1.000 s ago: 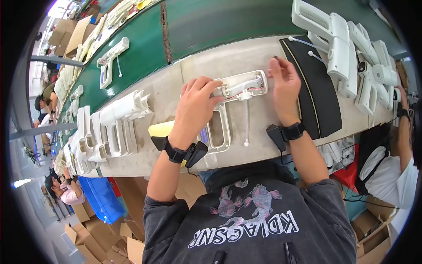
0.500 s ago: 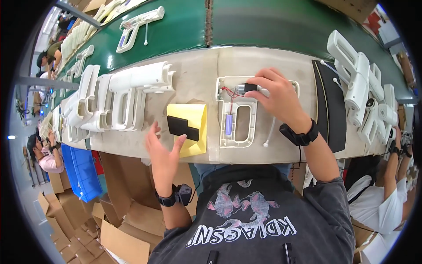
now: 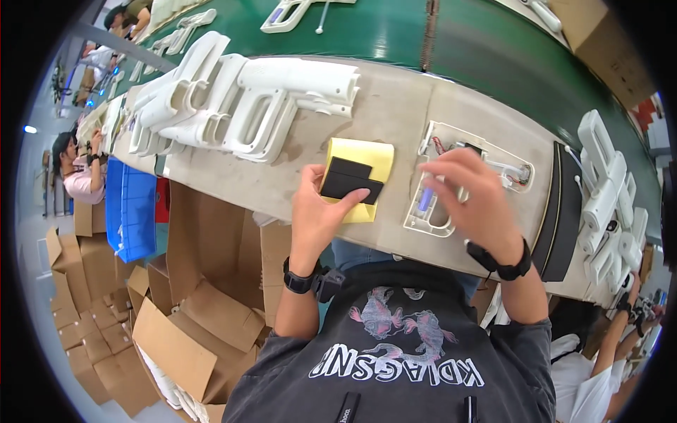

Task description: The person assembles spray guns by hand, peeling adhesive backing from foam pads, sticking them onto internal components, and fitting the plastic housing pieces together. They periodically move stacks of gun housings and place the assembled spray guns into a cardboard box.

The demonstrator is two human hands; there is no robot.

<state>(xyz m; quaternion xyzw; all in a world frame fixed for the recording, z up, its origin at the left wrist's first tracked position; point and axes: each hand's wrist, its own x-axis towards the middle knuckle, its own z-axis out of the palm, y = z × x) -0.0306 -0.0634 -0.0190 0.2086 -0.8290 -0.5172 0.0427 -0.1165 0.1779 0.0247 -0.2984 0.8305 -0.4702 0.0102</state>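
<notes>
My left hand grips the black foam pads that lie on a sheet of yellow paper. Its thumb presses on the lower pad, and the fingers curl round the left edge. Over an opened white gun-shaped plastic housing hovers my right hand, slightly blurred, its thumb and forefinger a little apart with nothing visible between them. A purple battery cell sits in the housing's grip, below red wires. The hand hides part of the housing and most of the black-ended part inside it.
White housings are heaped at the left of the bench. More assembled white pieces lie at the right, beyond a black strip. A green conveyor runs behind. A blue bin and cardboard boxes stand lower left.
My left hand has come onto the black pads and closed on them. My right hand has let go of the black-ended part and moved toward the grip. The whole view has turned and shifted.
</notes>
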